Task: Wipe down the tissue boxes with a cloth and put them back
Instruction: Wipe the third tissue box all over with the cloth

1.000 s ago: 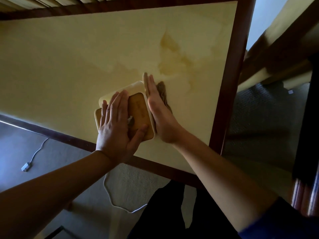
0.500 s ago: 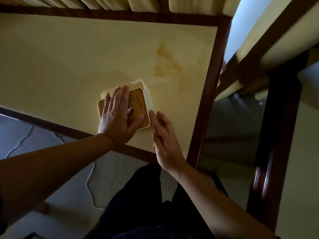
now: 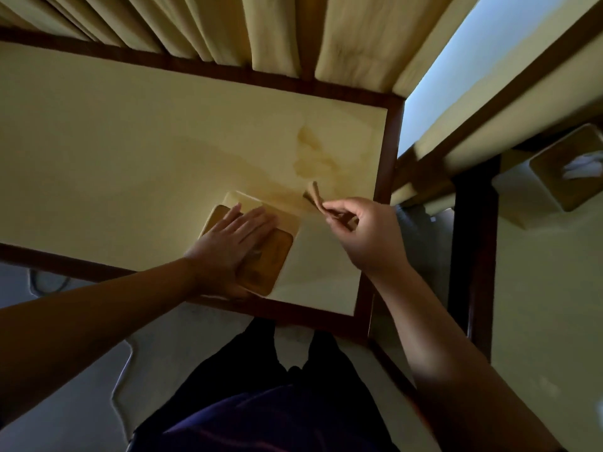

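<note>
While the left hand (image 3: 232,243) lies flat with straight fingers on top of the tissue box (image 3: 261,252), the box sits on the pale table (image 3: 130,164) near its front edge. To the right, the right hand (image 3: 365,233) is lifted off the table — its fingers pinch a small brown cloth (image 3: 316,198). Far right, another tissue box (image 3: 567,168) sits on a second table (image 3: 548,288).

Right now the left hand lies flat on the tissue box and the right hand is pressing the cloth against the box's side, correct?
Not quite. In the head view the right hand pinches the cloth lifted clear of the tissue box, not against its side. The left hand does lie flat on the box.
</note>
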`<state>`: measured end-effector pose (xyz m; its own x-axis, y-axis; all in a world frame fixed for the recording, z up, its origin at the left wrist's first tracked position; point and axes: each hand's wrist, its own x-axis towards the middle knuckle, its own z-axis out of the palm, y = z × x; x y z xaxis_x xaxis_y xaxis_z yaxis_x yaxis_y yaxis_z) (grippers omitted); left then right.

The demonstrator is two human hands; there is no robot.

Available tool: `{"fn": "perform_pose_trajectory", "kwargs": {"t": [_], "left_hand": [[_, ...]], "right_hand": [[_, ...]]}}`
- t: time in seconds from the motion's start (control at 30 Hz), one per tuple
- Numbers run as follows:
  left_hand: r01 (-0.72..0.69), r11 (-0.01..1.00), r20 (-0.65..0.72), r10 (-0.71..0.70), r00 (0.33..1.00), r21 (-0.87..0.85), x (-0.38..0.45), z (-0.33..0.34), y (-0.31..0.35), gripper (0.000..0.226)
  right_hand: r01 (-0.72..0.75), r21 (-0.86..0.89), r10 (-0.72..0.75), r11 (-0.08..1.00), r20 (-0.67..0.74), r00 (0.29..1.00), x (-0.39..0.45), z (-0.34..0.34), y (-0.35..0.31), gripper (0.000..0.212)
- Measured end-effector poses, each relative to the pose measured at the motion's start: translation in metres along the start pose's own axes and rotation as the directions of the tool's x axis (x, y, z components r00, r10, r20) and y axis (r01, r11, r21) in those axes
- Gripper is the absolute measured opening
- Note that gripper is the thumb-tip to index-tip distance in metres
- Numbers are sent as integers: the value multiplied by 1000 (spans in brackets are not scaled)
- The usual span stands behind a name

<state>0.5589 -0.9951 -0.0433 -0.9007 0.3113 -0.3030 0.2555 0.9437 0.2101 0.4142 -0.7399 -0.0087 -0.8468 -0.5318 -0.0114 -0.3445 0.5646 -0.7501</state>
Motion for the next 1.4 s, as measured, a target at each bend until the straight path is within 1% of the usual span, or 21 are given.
{"fn": "perform_pose_trajectory", "kwargs": {"t": [0.1,0.17,0.27,0.33,0.4,0.47,0.5,0.53,0.57,0.6,0.63,0.7,0.73,0.8,0.87,0.93,1.03,1.13,1.23,1.3,1.4], "left_hand": [[-145,987,66,141,988,64,0,-8,-28,141],[-204,966,101,190,977,157,-1,-22,-40,136],[-293,917,132,266,955,272,-11,-42,-59,115],[-303,911,203,252,946,280,-19,-56,-71,117],[-230,929,341,124,932,291,-26,-65,-75,119],[-80,981,359,11,933,179,-30,-69,-71,106],[46,998,289,-54,956,34,-31,-64,-65,93],[193,971,185,-165,969,-141,-31,-60,-58,82],[318,904,96,-303,948,-287,-30,-55,-50,83],[403,836,30,-423,906,-372,-28,-48,-40,90],[457,796,-17,-504,864,-396,-25,-40,-31,96],[508,772,-68,-572,818,-382,-20,-23,-15,101],[522,762,-80,-591,803,-384,-17,-16,-11,103],[540,761,-101,-607,788,-360,-12,-7,-8,105],[538,791,-111,-587,802,-291,-9,-3,-9,106],[519,820,-77,-549,832,-243,-9,-3,-11,105],[509,821,-66,-541,839,-258,-16,-8,-17,102],[460,800,-97,-531,842,-385,-30,-10,-35,105],[302,742,-154,-476,866,-599,-50,-10,-61,107],[225,691,-162,-448,879,-687,-65,-6,-79,107],[163,626,-169,-436,884,-762,-87,0,-105,102]], "right_hand": [[24,-223,-22,975,14,1000,-18,6,-7,28],[5,-283,9,959,46,999,-40,24,2,27],[-127,-374,229,919,244,942,-77,56,13,24],[-171,-372,293,913,301,908,-91,71,14,20],[-244,-342,340,908,257,905,-89,79,8,20],[-312,-286,372,906,186,910,-74,85,-5,23],[-339,-238,381,910,161,910,-65,87,-13,26],[-356,-187,385,915,150,911,-55,90,-21,32],[-365,-155,388,918,161,908,-46,94,-29,41],[-361,-138,382,922,192,904,-37,98,-37,52],[-353,-129,375,927,234,897,-29,104,-43,61],[-342,-125,363,932,289,886,-20,117,-50,76],[-337,-136,363,931,300,882,-18,122,-52,80],[-300,-172,340,938,294,893,-16,130,-58,73],[-241,-195,289,951,277,916,-18,133,-66,65],[-206,-259,275,944,265,924,-21,136,-74,64],[-116,-412,228,904,233,945,-25,142,-84,65],[-35,-493,106,870,116,988,-26,141,-105,64],[51,-496,-36,867,40,999,-26,138,-128,63],[102,-464,-78,880,72,994,-24,139,-140,62],[189,-430,-118,883,187,975,-19,142,-149,61]]}}
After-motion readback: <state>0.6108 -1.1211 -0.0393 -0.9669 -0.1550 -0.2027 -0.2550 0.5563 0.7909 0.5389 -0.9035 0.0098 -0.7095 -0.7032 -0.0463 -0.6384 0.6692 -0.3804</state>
